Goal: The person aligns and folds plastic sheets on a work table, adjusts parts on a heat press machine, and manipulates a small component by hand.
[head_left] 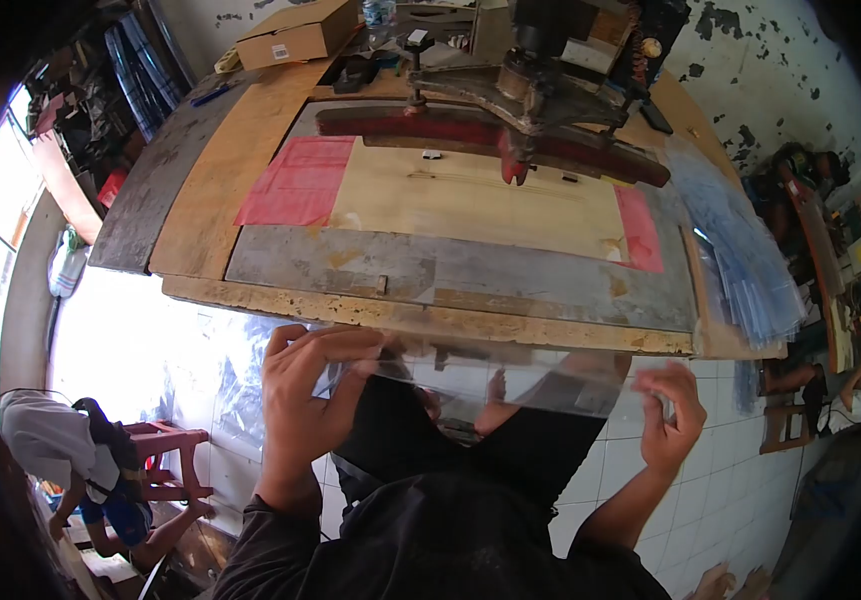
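Note:
A clear plastic sheet (540,385) spans the gap between my hands, just below the front edge of the worktable. My left hand (312,385) pinches its left end between thumb and fingers. At the other end, my right hand (672,412) is curled, its slightly blurred fingertips at the sheet's right edge. Beyond them, a machine with a red-edged press head (495,140) hangs over a cream board (470,195). Pink pieces (295,182) flank that board on a grey plate (350,262).
Wooden strips (430,316) edge the table. Clear plastic sheets (740,245) are stacked at the right. A cardboard box (298,35) stands at the back left. Another person (60,440) sits low at the left near a red stool (175,460); more people's limbs show at the right.

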`<state>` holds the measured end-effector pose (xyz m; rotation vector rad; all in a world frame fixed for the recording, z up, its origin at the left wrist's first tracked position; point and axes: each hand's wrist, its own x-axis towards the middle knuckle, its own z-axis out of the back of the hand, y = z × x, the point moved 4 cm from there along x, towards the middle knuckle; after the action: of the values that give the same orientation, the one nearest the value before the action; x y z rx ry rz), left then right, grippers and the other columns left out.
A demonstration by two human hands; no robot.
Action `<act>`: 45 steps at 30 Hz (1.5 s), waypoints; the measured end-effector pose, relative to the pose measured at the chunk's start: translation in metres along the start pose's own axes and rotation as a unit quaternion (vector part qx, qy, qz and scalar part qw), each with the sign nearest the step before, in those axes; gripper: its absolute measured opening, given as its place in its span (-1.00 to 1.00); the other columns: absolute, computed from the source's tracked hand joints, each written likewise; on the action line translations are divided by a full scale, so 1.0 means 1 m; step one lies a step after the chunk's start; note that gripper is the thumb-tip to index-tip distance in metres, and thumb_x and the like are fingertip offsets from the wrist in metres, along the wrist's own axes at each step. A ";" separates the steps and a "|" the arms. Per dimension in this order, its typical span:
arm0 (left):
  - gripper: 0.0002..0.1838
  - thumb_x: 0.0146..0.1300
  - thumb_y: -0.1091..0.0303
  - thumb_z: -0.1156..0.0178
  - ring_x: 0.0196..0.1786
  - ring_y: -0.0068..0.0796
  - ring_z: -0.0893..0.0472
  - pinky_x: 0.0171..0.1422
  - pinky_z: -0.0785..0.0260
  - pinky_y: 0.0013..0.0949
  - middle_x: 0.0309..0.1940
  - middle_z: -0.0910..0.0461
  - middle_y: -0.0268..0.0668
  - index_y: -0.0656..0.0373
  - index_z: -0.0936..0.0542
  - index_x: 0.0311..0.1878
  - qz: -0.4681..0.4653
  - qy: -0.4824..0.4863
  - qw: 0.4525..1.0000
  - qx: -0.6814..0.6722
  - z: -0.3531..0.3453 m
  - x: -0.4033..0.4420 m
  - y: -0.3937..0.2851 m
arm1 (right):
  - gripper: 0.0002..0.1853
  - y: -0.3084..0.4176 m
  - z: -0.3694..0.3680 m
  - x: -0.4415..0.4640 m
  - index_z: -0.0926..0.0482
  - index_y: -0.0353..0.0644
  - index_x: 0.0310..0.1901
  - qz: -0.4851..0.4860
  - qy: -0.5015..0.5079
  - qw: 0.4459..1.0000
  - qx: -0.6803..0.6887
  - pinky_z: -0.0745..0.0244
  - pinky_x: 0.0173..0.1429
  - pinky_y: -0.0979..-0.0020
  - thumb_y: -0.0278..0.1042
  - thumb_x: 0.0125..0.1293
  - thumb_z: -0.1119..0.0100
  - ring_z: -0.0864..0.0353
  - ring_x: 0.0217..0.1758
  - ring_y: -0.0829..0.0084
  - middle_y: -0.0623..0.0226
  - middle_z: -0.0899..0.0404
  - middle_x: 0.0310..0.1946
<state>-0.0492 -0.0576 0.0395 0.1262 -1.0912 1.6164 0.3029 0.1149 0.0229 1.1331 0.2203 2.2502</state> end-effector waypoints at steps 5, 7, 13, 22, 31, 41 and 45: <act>-0.94 0.30 0.43 -0.40 -0.17 -0.36 -0.79 0.04 -0.43 -0.23 -0.18 -0.86 -0.35 0.12 -0.71 -0.21 -0.044 0.119 0.989 -0.080 0.024 0.000 0.006 | -0.93 0.004 0.039 -0.006 -0.66 -0.26 -0.44 -0.095 0.115 0.978 0.146 -0.47 -0.32 0.35 -0.59 0.02 -0.36 -0.64 -0.48 0.31 0.26 -0.65 -0.56; -0.89 0.32 0.40 -0.39 -0.20 -0.28 -0.79 -0.08 -0.49 -0.19 -0.18 -0.86 -0.28 0.19 -0.76 -0.14 0.012 0.248 0.956 -0.156 0.024 -0.005 0.009 | -0.93 0.001 0.043 -0.008 -0.65 -0.27 -0.43 -0.204 0.223 0.940 0.158 -0.47 -0.30 0.34 -0.53 0.09 -0.39 -0.63 -0.48 0.33 0.26 -0.64 -0.57; -0.70 0.57 0.31 -0.18 -0.03 -0.15 -0.82 0.01 -0.61 -0.22 -0.03 -0.82 -0.09 0.36 -0.77 -0.01 0.038 0.376 0.894 -0.242 0.032 -0.007 0.032 | -0.88 -0.003 0.022 0.000 -0.65 -0.29 -0.36 -0.043 0.207 0.956 0.203 -0.42 -0.41 0.45 -0.51 0.34 -0.38 -0.60 -0.57 0.44 0.30 -0.66 -0.53; -0.50 0.69 0.19 0.06 0.12 -0.25 -0.74 0.20 -0.46 -0.31 0.22 -0.66 0.26 0.32 -0.55 -0.38 0.226 0.265 0.833 -0.430 0.004 -0.026 0.111 | -0.82 -0.037 0.007 0.013 -0.65 -0.33 -0.29 -0.234 0.348 0.862 0.286 -0.53 -0.28 0.45 -0.45 0.51 -0.25 -0.69 -0.39 0.54 0.29 -0.69 -0.40; -0.50 0.72 0.16 0.12 0.25 0.20 -0.60 0.43 -0.42 -0.04 -0.02 -0.69 0.34 0.27 -0.59 -0.31 0.323 0.187 0.660 -0.652 -0.040 -0.034 0.106 | -0.94 -0.063 0.023 0.007 -0.66 -0.34 -0.15 -0.319 0.291 0.900 0.052 -0.57 -0.19 0.33 -0.56 0.47 -0.21 -0.67 -0.35 0.41 0.24 -0.71 -0.32; -0.58 0.74 0.24 0.19 0.34 0.47 -0.56 0.38 -0.56 0.34 0.21 -0.56 0.40 0.45 -0.53 0.07 0.245 0.157 0.559 -0.776 -0.068 -0.025 0.070 | -0.37 0.051 -0.072 -0.014 -0.60 -0.07 0.27 0.108 0.165 0.980 -0.036 -0.28 0.53 -0.07 -0.02 0.24 -0.59 -0.41 0.48 -0.06 0.14 -0.47 0.42; -0.56 0.74 0.26 0.20 0.24 0.39 -0.66 0.35 -0.60 0.26 0.23 -0.55 0.43 0.50 -0.50 0.20 0.277 0.159 0.540 -0.779 -0.071 -0.026 0.068 | -0.35 0.035 -0.113 -0.041 -0.56 -0.05 0.32 0.085 0.102 0.989 -0.058 -0.32 0.51 -0.03 -0.14 0.24 -0.62 -0.39 0.49 -0.08 0.09 -0.38 0.46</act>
<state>-0.0634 -0.0236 -0.0554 -1.7749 -1.9541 0.4779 0.2185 0.0759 -0.0610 0.8915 0.0743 2.4966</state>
